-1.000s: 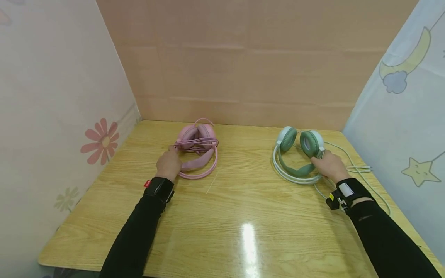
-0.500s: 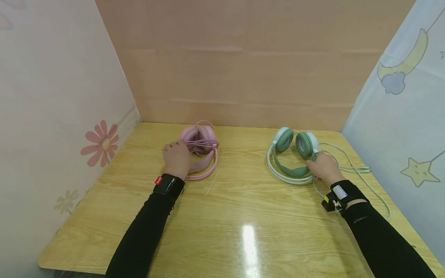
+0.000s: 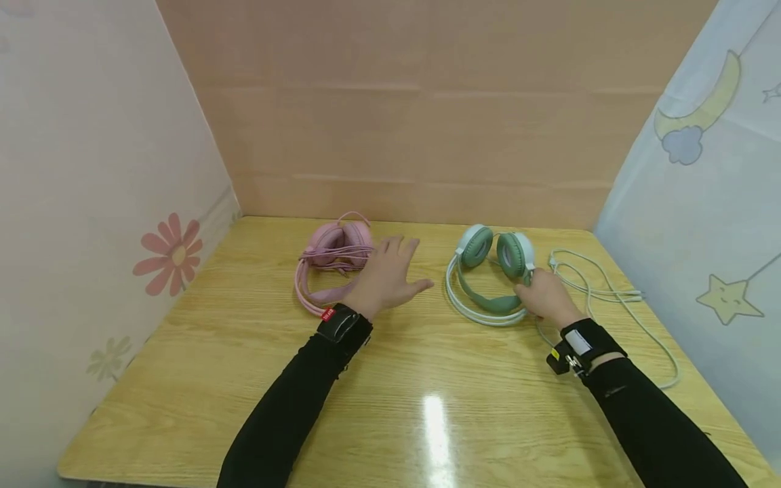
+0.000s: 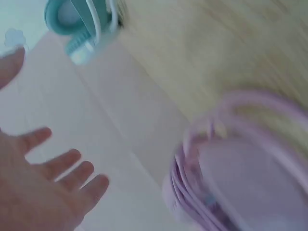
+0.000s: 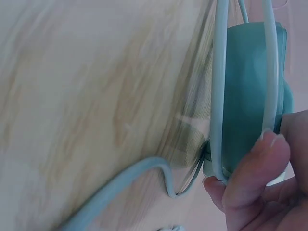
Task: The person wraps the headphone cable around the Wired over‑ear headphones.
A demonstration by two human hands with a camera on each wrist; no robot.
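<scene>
Green-and-white headphones (image 3: 488,303) stand at the right of the table, ear cups towards the back. My right hand (image 3: 545,296) grips their band by the right ear cup; in the right wrist view the thumb and fingers (image 5: 255,168) pinch the pale band tube beside the green padding. Pink headphones (image 3: 342,244) rest at the left, their cord wound round the ear cups. My left hand (image 3: 386,274) is spread between the two pairs, overlapping the pink band in the head view. In the left wrist view its fingers (image 4: 62,168) are apart and hold nothing.
The pale green cord (image 3: 641,329) trails over the table to the right of the green headphones. A brown paper wall (image 3: 415,135) closes off the back, and printed cloths (image 3: 702,224) hang at both sides of the wooden table (image 3: 488,407).
My left hand has left the pink headphones and moved right, its fingers spreading. My right hand has shifted the green headphones a little to the left.
</scene>
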